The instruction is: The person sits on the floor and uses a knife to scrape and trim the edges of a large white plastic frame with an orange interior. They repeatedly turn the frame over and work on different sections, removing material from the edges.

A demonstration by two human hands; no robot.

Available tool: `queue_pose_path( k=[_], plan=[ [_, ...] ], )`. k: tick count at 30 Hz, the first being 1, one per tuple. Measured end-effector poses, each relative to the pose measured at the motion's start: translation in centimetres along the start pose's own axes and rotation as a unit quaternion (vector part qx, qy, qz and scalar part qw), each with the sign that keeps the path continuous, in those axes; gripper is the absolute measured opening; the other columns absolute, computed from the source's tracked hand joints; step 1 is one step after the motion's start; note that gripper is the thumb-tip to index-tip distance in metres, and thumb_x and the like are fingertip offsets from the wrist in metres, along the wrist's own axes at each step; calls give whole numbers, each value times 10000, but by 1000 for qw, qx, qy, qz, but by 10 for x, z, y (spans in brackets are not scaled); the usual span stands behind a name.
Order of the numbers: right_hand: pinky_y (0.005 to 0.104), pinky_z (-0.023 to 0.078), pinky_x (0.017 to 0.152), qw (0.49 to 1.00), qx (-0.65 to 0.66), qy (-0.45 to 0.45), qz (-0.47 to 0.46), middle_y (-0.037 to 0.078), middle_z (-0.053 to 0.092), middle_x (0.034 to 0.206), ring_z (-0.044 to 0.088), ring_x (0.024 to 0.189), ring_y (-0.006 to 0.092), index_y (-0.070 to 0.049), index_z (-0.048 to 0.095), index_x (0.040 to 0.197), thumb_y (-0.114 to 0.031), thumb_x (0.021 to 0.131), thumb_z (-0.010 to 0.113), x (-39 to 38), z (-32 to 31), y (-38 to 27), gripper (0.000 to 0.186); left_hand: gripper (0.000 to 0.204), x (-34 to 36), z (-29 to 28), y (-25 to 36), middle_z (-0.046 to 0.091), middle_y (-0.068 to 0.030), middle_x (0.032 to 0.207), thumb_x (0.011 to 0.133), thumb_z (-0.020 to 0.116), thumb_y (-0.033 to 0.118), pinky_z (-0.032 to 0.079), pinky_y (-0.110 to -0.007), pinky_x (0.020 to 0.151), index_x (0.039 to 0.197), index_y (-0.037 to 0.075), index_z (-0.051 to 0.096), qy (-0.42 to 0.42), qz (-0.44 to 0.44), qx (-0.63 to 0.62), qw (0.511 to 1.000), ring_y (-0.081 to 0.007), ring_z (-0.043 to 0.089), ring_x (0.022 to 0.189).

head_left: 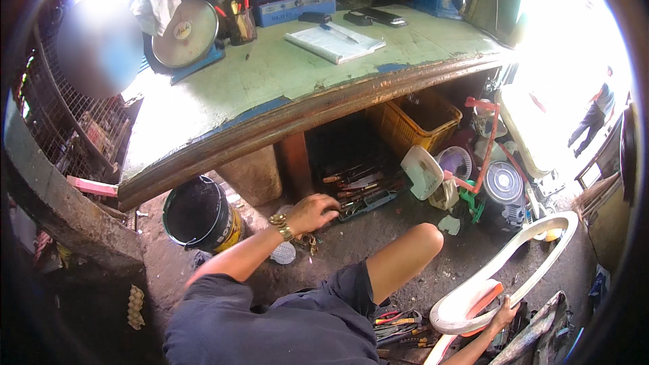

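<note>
My left hand (312,216), a gold watch (281,227) on its wrist, is at the near left edge of a tool tray (370,208) under the table. Its fingers curl downward close together among the tools (358,186); what they hold, if anything, is hidden. At the lower right, my right hand (501,316) grips the near end of a long, off-white plastic frame (497,270), shaped like a stretched oval ring. An orange-and-white piece (476,301) shows inside that end. Pliers and other hand tools (399,324) lie on the ground beside my knee.
A green-topped table (250,88) overhangs the tray, bearing a scale (186,34) and a notebook (336,42). A black bucket (199,213) stands left. Right are a yellow crate (399,128), plastic scrap (424,172) and a round-topped appliance (503,182). A person (595,111) is outside.
</note>
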State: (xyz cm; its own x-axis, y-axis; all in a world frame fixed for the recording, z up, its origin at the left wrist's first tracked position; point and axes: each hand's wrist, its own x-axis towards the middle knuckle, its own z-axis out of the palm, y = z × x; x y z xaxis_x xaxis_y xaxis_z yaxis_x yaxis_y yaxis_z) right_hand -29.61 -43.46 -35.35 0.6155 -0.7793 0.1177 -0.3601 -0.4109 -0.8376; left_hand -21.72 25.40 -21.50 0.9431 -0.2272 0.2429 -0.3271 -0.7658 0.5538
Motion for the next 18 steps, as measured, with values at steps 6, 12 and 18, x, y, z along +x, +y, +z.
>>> queue_pose_path(
  k=[6, 12, 18],
  plan=[
    [417, 450, 999, 997, -9, 72, -28, 264, 618, 1294, 616, 1149, 366, 53, 444, 1439, -289, 887, 710, 27, -60, 44, 701, 273, 103, -281, 150, 701, -138, 1037, 929, 670, 310, 540, -386, 847, 1040, 63, 695, 184, 326, 36, 926, -268, 674, 972],
    [443, 438, 1058, 994, -65, 86, 22, 255, 602, 1317, 590, 1212, 390, -1, 449, 1443, -176, 742, 761, 30, -53, 77, 787, 504, 141, -595, 76, 635, -200, 1291, 981, 582, 418, 498, -402, 959, 1276, 10, 603, 346, -101, 531, 767, -342, 643, 1116],
    [466, 456, 1015, 971, -73, 189, 127, 270, 608, 1279, 577, 1198, 428, 5, 525, 1358, -245, 768, 752, 1, -104, 114, 679, 492, 193, -596, -26, 602, -205, 1323, 1002, 532, 386, 466, -397, 997, 1304, -1, 574, 304, -217, 470, 800, -334, 604, 1167]
  ],
)
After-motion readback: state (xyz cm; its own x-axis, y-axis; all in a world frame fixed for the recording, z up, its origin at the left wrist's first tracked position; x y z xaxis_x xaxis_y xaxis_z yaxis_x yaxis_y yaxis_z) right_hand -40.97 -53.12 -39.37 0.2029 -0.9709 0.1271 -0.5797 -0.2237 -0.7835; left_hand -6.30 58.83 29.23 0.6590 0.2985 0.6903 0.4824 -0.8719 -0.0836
